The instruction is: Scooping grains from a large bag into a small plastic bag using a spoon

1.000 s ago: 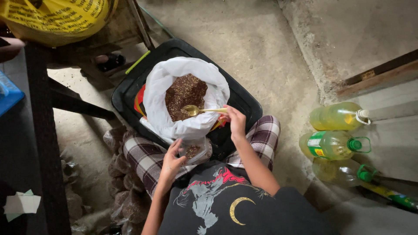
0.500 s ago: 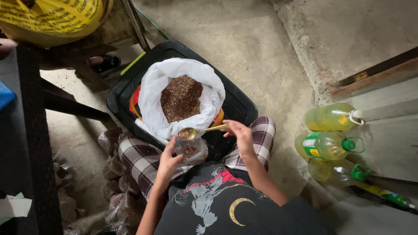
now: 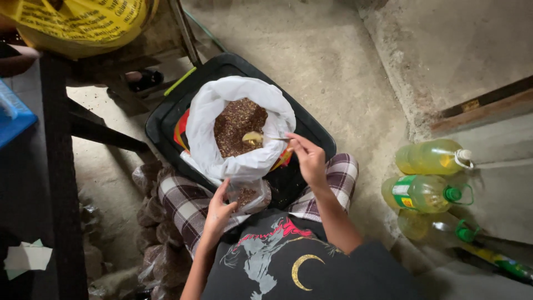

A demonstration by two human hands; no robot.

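Now the spoon [image 3: 254, 138], pinched in the right hand [image 3: 308, 158], has swung from the pouch [image 3: 248, 195] back into the sack [image 3: 239, 129] at twelve o'clock for another scoop; the left hand [image 3: 220, 211] grips the pouch at six

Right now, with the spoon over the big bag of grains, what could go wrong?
1. The spoon in the right hand has to pass from the big bag to the small bag; grains may fall on the lap.
2. Only the left hand holds the small bag, so it might sag or tip.
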